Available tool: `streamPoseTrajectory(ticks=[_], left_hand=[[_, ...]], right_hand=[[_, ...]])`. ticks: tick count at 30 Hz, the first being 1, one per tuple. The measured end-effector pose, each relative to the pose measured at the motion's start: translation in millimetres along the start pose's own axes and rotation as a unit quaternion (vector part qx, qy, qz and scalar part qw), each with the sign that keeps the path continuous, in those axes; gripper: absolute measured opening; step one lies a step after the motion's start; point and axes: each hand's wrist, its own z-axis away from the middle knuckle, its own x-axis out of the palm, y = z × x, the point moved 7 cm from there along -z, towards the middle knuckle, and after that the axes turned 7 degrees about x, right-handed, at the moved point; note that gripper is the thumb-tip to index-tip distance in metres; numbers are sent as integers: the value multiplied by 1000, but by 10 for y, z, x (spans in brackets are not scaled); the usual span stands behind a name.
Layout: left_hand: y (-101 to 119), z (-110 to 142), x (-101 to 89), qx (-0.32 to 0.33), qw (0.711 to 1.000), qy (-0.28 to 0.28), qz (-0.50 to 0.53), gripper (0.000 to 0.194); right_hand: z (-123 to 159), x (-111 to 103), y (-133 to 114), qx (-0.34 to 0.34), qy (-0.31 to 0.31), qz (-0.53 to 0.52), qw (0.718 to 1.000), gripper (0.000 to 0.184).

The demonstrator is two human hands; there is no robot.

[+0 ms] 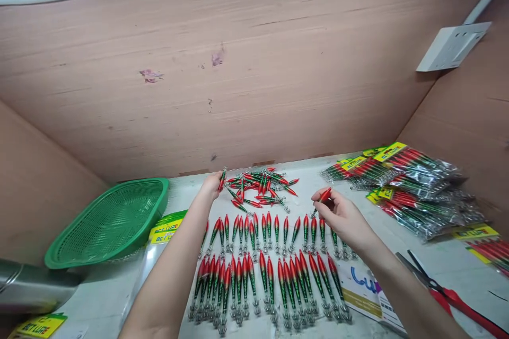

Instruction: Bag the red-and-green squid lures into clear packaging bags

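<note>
My left hand (212,185) is closed round a red-and-green squid jig (222,179) at the left edge of a loose pile of squid jigs (260,183). To the right of that pile, my right hand (334,209) pinches another squid jig (325,195) between thumb and fingers, its red end up. Below both hands, more jigs lie side by side in an upper row (269,230) and a denser lower row (294,280), red ends away from me and crown hooks nearest me. My right wrist partly covers the upper row's right end.
A green plastic basket (115,217) stands at left, beside yellow-labelled packaging (165,230). Bagged jigs (413,190) are heaped at back right. Red-handled scissors (445,291) and a marked card (363,296) lie at right. A metal cylinder (35,288) sits front left; wooden walls enclose the table.
</note>
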Motion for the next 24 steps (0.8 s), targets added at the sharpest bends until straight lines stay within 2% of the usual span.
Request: streamPoseTrajectory(ticks=[3, 6, 14, 18, 21, 24], left_hand=[[-40, 90, -54, -5, 999, -10, 47, 36], [-18, 179, -77, 7, 996, -17, 92, 35], [150, 488, -57, 46, 982, -27, 184, 30], [247, 807, 55, 64, 969, -57, 232, 13], [313, 1091, 159, 75, 957, -85, 269, 10], [332, 1335, 248, 78, 945, -109, 297, 5]], right_hand=[[28, 23, 30, -8, -5, 26, 1000, 20], [41, 153, -24, -23, -18, 65, 997, 17], [-58, 1015, -293, -120, -84, 189, 971, 21], [-93, 1347, -438, -186, -88, 241, 949, 18], [-64, 1443, -521, -218, -78, 269, 935, 12], [30, 1397, -554, -228, -65, 282, 930, 12]])
